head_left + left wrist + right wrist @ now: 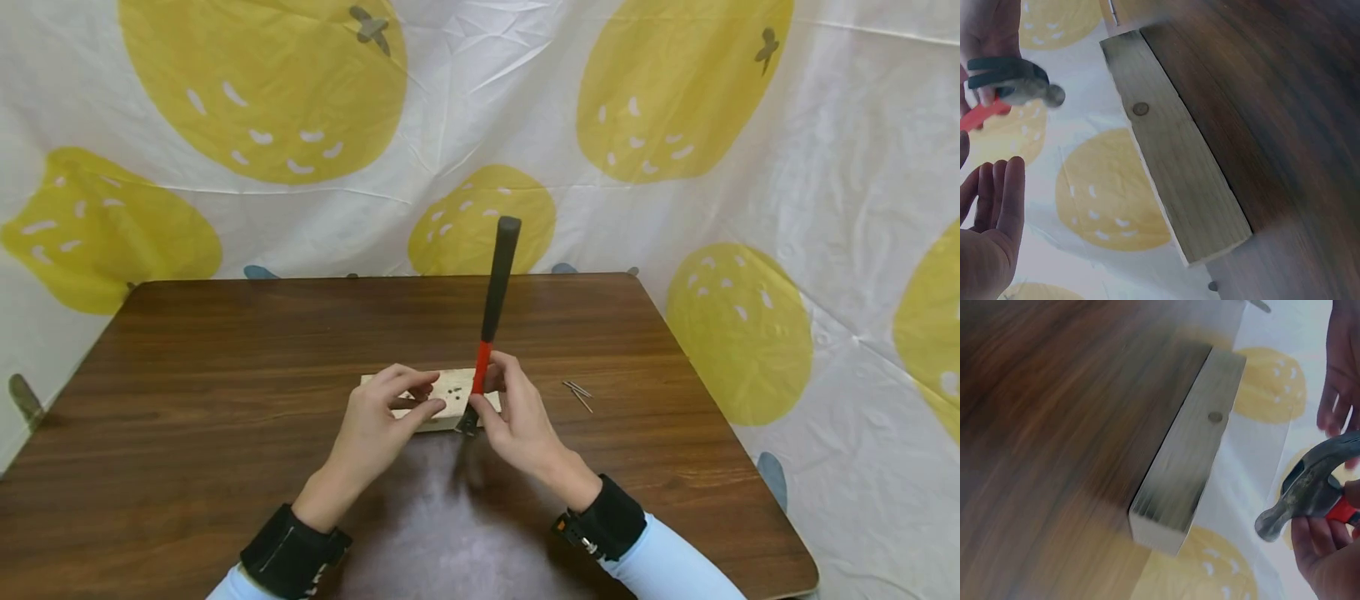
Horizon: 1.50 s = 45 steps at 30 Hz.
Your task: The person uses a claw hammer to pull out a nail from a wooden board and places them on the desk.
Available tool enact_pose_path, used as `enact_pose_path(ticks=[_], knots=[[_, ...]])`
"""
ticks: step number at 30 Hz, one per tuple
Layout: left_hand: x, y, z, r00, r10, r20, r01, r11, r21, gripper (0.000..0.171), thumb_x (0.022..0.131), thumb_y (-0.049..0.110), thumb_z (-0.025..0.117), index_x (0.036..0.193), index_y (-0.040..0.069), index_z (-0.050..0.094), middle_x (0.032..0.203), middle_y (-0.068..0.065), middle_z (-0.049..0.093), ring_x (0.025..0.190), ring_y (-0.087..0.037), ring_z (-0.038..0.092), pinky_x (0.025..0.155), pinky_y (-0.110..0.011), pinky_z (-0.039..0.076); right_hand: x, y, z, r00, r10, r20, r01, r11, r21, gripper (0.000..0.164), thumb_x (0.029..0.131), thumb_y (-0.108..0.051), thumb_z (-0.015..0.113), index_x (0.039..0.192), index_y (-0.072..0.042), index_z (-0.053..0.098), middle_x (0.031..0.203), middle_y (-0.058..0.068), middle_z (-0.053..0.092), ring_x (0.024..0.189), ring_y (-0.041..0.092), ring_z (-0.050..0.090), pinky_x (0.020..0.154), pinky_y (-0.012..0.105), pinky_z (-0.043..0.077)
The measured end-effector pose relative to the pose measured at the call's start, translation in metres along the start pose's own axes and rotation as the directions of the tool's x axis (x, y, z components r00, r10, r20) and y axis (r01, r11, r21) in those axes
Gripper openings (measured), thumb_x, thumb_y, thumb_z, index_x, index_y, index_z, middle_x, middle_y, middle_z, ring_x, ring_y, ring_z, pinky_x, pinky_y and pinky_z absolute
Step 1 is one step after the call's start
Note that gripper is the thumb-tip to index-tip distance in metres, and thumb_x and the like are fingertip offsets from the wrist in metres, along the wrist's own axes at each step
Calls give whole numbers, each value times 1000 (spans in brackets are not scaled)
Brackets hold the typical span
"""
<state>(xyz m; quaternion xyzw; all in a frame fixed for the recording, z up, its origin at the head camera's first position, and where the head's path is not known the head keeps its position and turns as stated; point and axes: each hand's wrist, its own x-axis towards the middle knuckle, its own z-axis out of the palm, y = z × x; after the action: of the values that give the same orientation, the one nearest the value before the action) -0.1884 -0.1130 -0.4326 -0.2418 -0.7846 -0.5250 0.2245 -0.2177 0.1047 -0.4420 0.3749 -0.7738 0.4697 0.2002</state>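
A claw hammer [500, 283] with a black grip and a red neck stands nearly upright, head down. My right hand [525, 421] holds it low on the neck, close to the metal head [1310, 497]. Beneath both hands lies a pale wooden block [459, 380], with several small dark marks on its top. My left hand [375, 417] hovers over the block's left part, thumb and fingers apart and loosely bent. In the left wrist view, the left hand [991, 231] shows extended fingers holding nothing, apart from the hammer [1019, 84].
Several thin nails [582, 400] lie on the table to the right of the block. The brown wood-grain table [225, 433] reaches back to a white curtain [465, 108] printed with yellow fruit shapes, which also hangs along the sides.
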Motion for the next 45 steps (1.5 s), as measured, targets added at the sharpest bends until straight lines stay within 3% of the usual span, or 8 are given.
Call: enact_pose_path(ticks=[7,13,17,23,27,33,41,45], knots=[[-5,-5,-8,1000,-6,-9,6,998,55,28,83,2,85,110,5,77,96,1,70,86,-14,66,71,-39,61,-9,8,-15,993,107,-49,-112,986,-126,49,91,10,70,133,4,44,101,12,59,90,24,62,79,43,54],[-10,-12,-15,1000,-17,4,17,993,119,22,86,5,83,107,9,76,93,6,69,86,-11,65,68,-39,59,-17,11,-25,973,221,-66,-231,942,-244,48,91,8,71,131,6,44,102,13,59,86,25,61,74,41,53],[-13,-15,-19,999,-32,7,31,988,152,20,87,5,83,105,9,76,93,6,69,86,-11,65,68,-37,58,-22,11,-31,952,297,-74,-304,893,-332,48,91,4,71,131,6,45,100,11,62,81,22,61,68,37,52],[-16,-17,-25,999,-40,7,38,983,178,19,87,4,82,105,9,76,96,5,71,87,-12,65,70,-40,57,-27,14,-40,912,403,-80,-391,790,-472,47,89,-2,72,130,3,49,98,9,63,71,20,58,58,38,49],[-17,-19,-28,999,-47,-9,48,978,202,20,88,2,81,106,8,76,95,5,70,86,-13,66,71,-43,56,-29,17,-44,890,451,-69,-415,736,-535,41,87,-4,70,123,1,52,93,6,62,67,21,57,56,40,49],[-19,-21,-31,997,-75,1,72,972,226,20,89,4,81,107,9,75,97,2,70,87,-15,66,71,-46,55,-35,22,-49,874,486,-25,-401,689,-604,33,80,-5,70,109,-1,53,76,1,52,58,20,51,48,38,43],[-23,-25,-33,996,-84,7,80,967,240,21,89,4,81,109,7,75,98,1,70,87,-18,66,69,-45,55,-38,28,-53,806,591,32,-434,627,-647,31,77,-8,70,100,-7,49,72,1,50,53,21,50,45,37,39],[-24,-27,-34,996,-85,3,82,969,232,23,88,2,80,110,7,74,95,1,69,86,-18,66,68,-44,56,-37,29,-55,787,615,49,-438,613,-658,32,76,-8,70,99,-7,49,70,2,50,53,22,50,44,37,39]])
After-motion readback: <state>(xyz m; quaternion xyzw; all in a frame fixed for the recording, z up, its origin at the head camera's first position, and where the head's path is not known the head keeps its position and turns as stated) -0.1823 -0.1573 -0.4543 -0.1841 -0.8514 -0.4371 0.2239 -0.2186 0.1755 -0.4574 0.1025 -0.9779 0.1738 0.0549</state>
